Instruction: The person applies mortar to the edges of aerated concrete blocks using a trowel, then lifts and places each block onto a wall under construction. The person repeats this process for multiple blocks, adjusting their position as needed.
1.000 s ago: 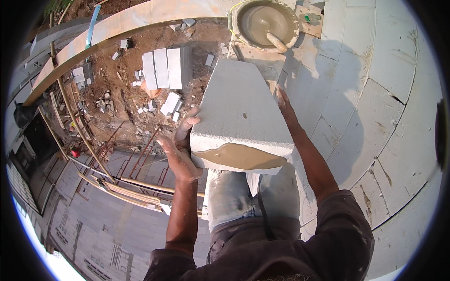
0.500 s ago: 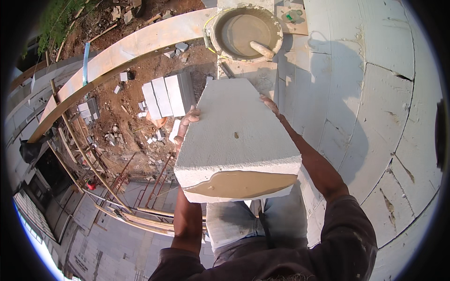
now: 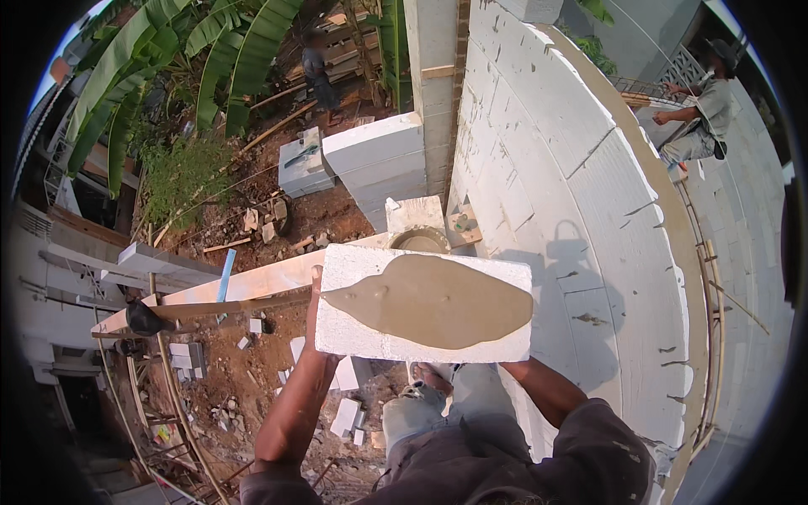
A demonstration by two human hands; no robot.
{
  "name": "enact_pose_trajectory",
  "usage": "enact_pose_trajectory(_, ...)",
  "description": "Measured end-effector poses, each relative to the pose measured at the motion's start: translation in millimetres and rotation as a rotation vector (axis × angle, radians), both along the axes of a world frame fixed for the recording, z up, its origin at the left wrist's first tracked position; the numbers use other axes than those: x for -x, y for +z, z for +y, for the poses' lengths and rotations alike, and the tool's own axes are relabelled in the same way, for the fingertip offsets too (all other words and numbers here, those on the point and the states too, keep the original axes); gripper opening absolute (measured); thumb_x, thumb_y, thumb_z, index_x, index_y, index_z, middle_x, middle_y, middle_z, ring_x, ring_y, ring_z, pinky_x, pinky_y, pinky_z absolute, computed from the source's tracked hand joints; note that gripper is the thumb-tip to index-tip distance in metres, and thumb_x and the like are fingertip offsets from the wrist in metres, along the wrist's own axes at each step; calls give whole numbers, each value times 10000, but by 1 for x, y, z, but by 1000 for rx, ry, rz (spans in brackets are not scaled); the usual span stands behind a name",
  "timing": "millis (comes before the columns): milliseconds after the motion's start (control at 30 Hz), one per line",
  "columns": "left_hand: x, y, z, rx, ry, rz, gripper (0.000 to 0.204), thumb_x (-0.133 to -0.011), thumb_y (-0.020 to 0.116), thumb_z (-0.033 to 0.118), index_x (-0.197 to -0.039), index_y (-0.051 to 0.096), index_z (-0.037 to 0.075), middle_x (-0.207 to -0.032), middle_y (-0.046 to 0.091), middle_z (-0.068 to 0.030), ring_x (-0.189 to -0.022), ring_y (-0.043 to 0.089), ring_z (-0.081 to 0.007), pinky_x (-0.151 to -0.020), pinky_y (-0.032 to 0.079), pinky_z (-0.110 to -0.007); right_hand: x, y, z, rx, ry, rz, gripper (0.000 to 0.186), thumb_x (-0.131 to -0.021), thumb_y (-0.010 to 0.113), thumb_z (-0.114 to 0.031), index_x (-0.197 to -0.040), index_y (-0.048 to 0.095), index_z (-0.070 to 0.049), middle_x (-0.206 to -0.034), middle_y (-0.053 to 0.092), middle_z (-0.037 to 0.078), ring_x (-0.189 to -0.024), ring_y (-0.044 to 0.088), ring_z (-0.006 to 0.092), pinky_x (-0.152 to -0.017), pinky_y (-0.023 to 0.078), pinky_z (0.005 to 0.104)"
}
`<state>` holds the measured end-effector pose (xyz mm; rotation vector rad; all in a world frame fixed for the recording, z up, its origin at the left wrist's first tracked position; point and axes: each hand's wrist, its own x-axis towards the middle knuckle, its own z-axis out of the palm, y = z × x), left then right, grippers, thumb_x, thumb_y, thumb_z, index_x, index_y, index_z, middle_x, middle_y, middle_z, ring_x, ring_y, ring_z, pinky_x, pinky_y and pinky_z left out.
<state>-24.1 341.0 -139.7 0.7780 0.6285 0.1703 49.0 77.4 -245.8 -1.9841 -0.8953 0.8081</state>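
Note:
My left hand grips the left side of a white lightweight block, its fingers mostly behind it. My right hand holds the lower right of the block from beneath, largely hidden by it. The block's upturned end carries a wide, uneven patch of wet grey-brown mortar. Just beyond the block, a round bucket of mortar is partly covered from view, beside a small board.
A curved block wall with mortar on top runs along the right, where a co-worker sits. Another person stands among banana plants. A long plank, bamboo poles and rubble on soil lie left and below.
The block has risen and tipped, so its mortar-covered end now faces up toward me. My view has swung upward, bringing the garden, the wall's top and two other people into sight.

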Motion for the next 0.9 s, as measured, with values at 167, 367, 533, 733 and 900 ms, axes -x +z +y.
enact_pose_trajectory(167,-21,195,9,-503,-492,-659,1259,-668,369,955,-1518,252,35,-1480,383,-199,-1363,404,-346,-1075,402,-487,-19,148,-40,-679,-100,-482,687,-720,861,-388,-1273,611,-67,-1230,647,122,-1160,592,271,-1008,451,407)
enact_pose_trajectory(367,-57,235,-44,-1131,-418,-717,1355,-549,395,1007,-1496,335,38,-1502,361,-227,-1377,372,-391,-1083,355,-512,-2,158,-16,-1026,-518,-348,736,-741,796,-415,-1277,546,22,-1215,610,140,-1173,551,247,-992,463,399)
enact_pose_trajectory(533,-128,262,-58,-1177,-486,-1165,993,-849,354,782,-1487,317,21,-1489,379,-217,-1378,371,-325,-1108,315,-443,-33,131,-71,-1044,-786,-838,699,-766,748,-455,-1230,498,5,-1130,572,113,-1044,548,204,-897,474,391)
enact_pose_trajectory(733,-132,325,-126,-1127,-267,-1490,781,-966,325,623,-1430,335,-5,-1430,412,-216,-1349,374,-295,-1132,263,-398,-35,268,-96,-455,-1220,-2193,422,-960,372,-423,-707,392,-85,-623,394,16,-491,353,131,-457,288,285)
enact_pose_trajectory(900,-158,347,-133,-983,-219,-1558,617,-972,381,514,-1325,425,10,-1318,495,-178,-1240,453,-258,-1045,318,-373,-53,373,-148,-1329,-1118,-1818,428,-867,488,-547,-774,503,-129,-662,375,-14,-596,434,119,-592,393,315)
